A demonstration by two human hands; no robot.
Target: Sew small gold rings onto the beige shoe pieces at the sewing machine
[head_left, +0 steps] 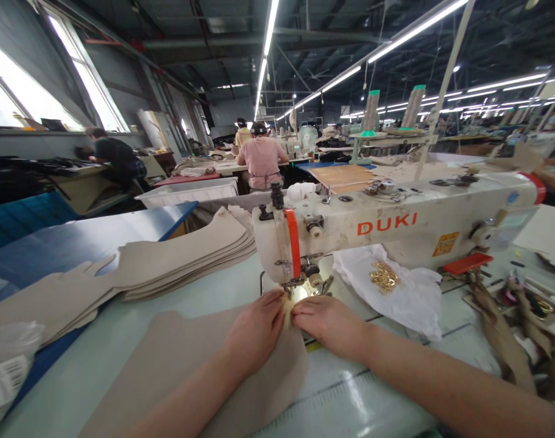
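A white sewing machine marked DUKI stands before me, its lamp lighting the needle area. Under its needle lies the edge of a flat beige panel, cloth or leather, I cannot tell which. My left hand rests on the panel just left of the presser foot, fingers together and holding it down. On the other side my right hand has its fingers curled at the panel's edge, close to the needle. The fingertips of both hands nearly meet there, and the exact grip is partly hidden.
Stacked beige panels lie left of the machine. Gold-coloured metal rings or buckles sit on a white cloth or bag behind my right arm. Brown strips lie at the right. A person in pink sits ahead.
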